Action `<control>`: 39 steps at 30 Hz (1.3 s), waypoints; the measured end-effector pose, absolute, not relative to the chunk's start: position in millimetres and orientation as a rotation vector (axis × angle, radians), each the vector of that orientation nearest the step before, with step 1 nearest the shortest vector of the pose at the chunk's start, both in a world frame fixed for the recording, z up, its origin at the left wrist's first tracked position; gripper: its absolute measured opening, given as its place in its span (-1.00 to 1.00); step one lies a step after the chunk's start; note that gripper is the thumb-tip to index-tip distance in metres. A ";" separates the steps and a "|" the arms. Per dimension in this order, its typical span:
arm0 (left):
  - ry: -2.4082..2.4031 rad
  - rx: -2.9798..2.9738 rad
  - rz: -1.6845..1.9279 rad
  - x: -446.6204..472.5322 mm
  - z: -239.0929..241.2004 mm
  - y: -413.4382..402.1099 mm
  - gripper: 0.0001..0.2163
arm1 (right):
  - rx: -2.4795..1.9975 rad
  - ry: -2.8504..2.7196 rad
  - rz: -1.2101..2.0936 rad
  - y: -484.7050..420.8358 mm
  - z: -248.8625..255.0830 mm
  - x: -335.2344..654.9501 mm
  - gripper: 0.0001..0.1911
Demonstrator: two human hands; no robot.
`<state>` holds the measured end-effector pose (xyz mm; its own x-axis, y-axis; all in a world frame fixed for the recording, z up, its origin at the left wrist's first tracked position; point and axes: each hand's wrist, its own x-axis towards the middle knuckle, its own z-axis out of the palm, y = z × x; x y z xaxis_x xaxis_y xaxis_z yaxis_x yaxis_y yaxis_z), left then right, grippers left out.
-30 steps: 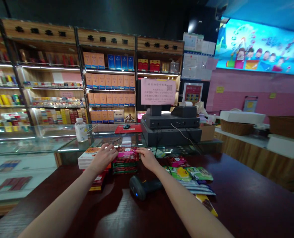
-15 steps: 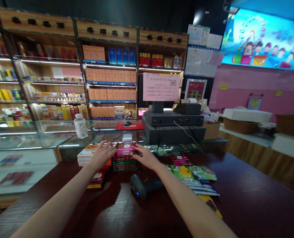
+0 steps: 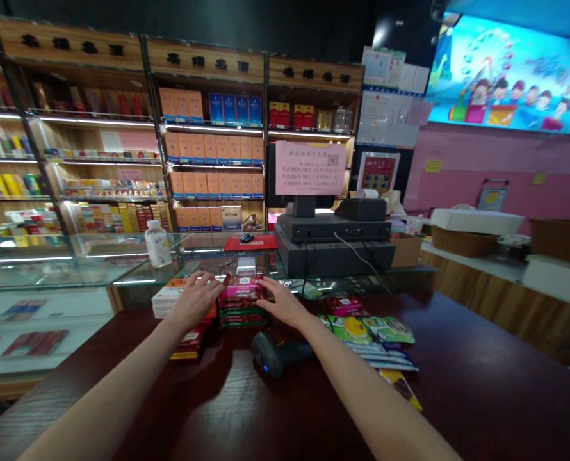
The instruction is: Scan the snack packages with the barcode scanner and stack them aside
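Observation:
My left hand (image 3: pixel 199 299) is at the left edge of a pink and dark-red chocolate packet (image 3: pixel 241 291), its fingers bent toward it. On the opposite edge, my right hand (image 3: pixel 284 303) has its fingertips and thumb against the same packet. Beneath it lies a stack of similar packets with green edges (image 3: pixel 241 318). White and orange boxes (image 3: pixel 166 298) stand beside my left wrist, partly covered by it. Red flat packets (image 3: pixel 189 342) lie below that wrist. A black barcode scanner (image 3: pixel 268 355) rests on the counter in front of the stack, partly behind my right forearm.
Right of my forearm lie green snack packets (image 3: pixel 388 331), a pink packet (image 3: pixel 346 306) and a yellow packet (image 3: pixel 403 387). Beyond the dark wooden counter (image 3: pixel 208 410) are a white bottle (image 3: pixel 157 244), a glass case and a cash register (image 3: pixel 333 227). Stocked shelves line the back.
Both hands stay at the sides of the packet, with barely any movement. The view has shifted slightly, so the counter items on the right appear a little further left and higher.

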<state>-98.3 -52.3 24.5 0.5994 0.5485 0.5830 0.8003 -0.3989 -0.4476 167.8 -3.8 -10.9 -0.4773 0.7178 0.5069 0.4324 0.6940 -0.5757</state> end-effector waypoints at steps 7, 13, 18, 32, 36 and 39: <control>-1.063 -2.091 -0.438 -83.1 27.5 -59.0 -0.71 | -0.920 -2.143 0.445 -15.2 -14.1 183.9 -0.43; -1.003 -2.141 -0.505 -54.2 27.0 -59.6 -0.77 | -0.979 -2.132 0.431 -22.7 -21.9 207.6 -0.44; -0.933 -2.181 -0.491 -24.2 27.6 -58.9 -0.76 | -1.002 -2.127 0.406 -25.4 -29.4 234.5 -0.46; -0.882 -2.424 -0.488 70.7 9.7 -39.5 -0.78 | -1.308 -1.980 0.318 -17.8 -53.6 338.3 -0.56; -1.014 -2.490 -0.467 101.6 -3.1 -27.8 -0.77 | -1.520 -1.933 0.294 -14.8 -54.2 366.1 -0.55; -1.142 -2.551 -0.422 124.3 -10.8 -20.8 -0.72 | -1.705 -1.941 0.254 -12.4 -53.0 384.5 -0.56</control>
<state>124.3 -20.8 -10.8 0.6383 0.6648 0.3880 0.7573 -0.6328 -0.1616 384.5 -12.4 -53.0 -0.0550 0.9616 0.2691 0.8601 0.1825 -0.4764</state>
